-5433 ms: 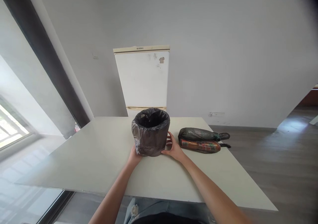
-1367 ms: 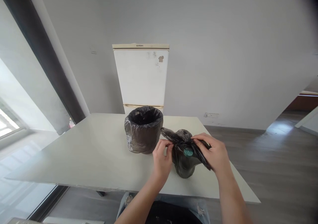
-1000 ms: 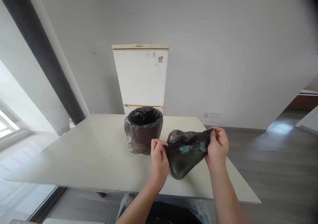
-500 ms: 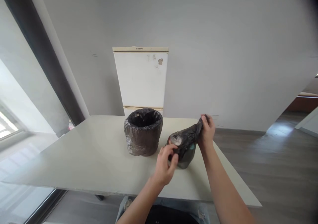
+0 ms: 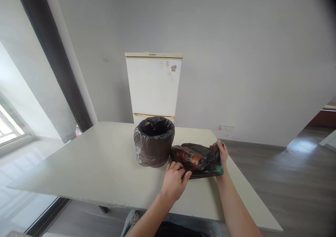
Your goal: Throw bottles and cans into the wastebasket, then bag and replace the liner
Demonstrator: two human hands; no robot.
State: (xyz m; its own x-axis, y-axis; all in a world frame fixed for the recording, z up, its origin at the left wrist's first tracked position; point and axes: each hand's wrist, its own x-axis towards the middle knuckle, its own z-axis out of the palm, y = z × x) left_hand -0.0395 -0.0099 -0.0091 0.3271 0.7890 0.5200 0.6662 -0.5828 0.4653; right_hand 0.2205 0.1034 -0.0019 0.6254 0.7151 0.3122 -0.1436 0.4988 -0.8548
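Note:
A thin black plastic bag [image 5: 207,160] lies on its side on the table. Through its film show a red and orange printed package [image 5: 187,155] and something green [image 5: 219,169] at the near right corner. My right hand [image 5: 222,153] is closed on the bag's gathered right end. My left hand [image 5: 175,178] has its curled fingers on the bag's near left edge, with the thumb pointing right; the fingertips are partly hidden. Just left of the bag, close to it, stands a trash bin [image 5: 154,149] lined with a black bag folded over its rim.
The pale table [image 5: 105,163] reaches far to the left, and its right edge runs close by my right forearm. Behind it a white refrigerator [image 5: 153,86] stands against a grey wall. A wall socket [image 5: 225,128] sits low on that wall.
The bag has gone from raised and tilted to lying flat on the table. My right hand has lowered with its end, and the printed package now shows through.

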